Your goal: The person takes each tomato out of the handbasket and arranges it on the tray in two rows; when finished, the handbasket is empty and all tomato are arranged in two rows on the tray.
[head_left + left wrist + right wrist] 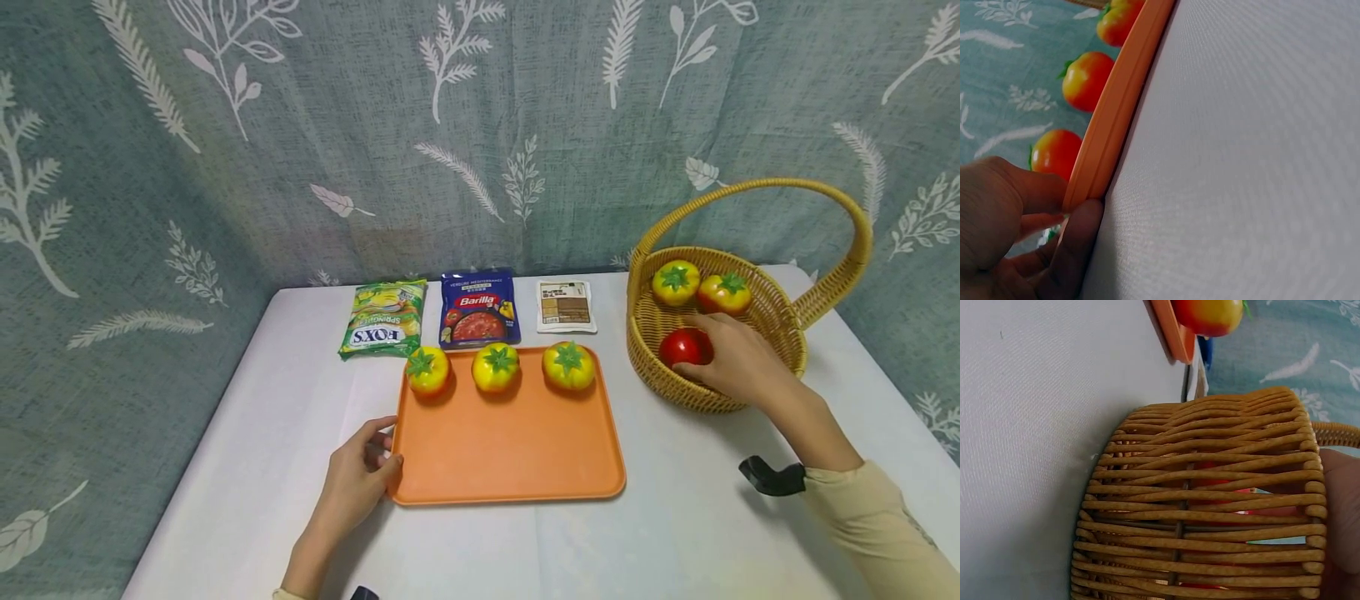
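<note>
My left hand pinches the left rim of an orange tray, thumb on one side and fingers on the other in the left wrist view. Three yellow-and-red tomatoes with green leaf tops, left, middle and right, stand in a row along its far edge. Inside a wicker basket, my right hand holds a red tomato between thumb and fingers. Behind it in the basket lie two more tomatoes. The basket's weave hides most of this hand in the right wrist view.
Behind the tray lie a green Fox's bag, a dark blue Barilla pouch and a small white packet. The basket's tall handle arches over its opening. A patterned green cloth hangs behind the white table.
</note>
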The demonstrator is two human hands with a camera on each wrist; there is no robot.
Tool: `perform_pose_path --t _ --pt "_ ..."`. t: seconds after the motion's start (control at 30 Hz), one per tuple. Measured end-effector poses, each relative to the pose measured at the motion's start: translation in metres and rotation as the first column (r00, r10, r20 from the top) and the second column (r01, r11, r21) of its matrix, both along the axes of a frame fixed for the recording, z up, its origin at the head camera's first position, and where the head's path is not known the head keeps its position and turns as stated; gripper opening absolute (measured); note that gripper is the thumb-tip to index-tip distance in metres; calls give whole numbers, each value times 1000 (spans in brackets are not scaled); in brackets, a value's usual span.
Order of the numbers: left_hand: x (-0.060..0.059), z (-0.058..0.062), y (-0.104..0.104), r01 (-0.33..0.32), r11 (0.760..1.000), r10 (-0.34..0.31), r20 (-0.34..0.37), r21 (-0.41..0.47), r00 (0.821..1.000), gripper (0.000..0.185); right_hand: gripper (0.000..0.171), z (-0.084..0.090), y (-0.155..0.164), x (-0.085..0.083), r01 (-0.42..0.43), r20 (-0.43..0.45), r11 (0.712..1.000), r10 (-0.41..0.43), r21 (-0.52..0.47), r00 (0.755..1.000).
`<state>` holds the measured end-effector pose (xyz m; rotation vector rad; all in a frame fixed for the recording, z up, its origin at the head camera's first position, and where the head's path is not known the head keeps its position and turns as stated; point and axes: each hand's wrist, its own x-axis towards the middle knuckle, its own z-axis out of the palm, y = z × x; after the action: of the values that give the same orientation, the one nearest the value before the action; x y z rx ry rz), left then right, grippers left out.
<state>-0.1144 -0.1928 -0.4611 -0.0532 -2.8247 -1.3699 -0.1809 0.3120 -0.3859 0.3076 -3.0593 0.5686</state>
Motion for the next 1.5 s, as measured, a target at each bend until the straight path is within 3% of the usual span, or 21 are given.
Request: perform_pose_path --t 0.43,0.67,1.0,1.3,1.5 --pt "0 0 0 0 1000 0 -3 9 1000 52 65 -5 1 -4 -34 0 999 34 -4 999" --pt "0 0 0 3 1000 -3 -1 19 1000 52 66 0 1 1 7 -21 1000 -7 -10 1000" --pt "1 0 0 8 1000 -8 -3 26 1000 52 65 10 -3 14 20 -210 999 -24 -25 977" --pt "1 1 0 6 1000 -6 4 22 1000 52 67 23 -13 25 11 -273 999 -21 -40 962" --pt "0 1 0 4 1000 -4 -1 8 1000 52 67 31 -24 33 -24 -347 998 5 -52 938"
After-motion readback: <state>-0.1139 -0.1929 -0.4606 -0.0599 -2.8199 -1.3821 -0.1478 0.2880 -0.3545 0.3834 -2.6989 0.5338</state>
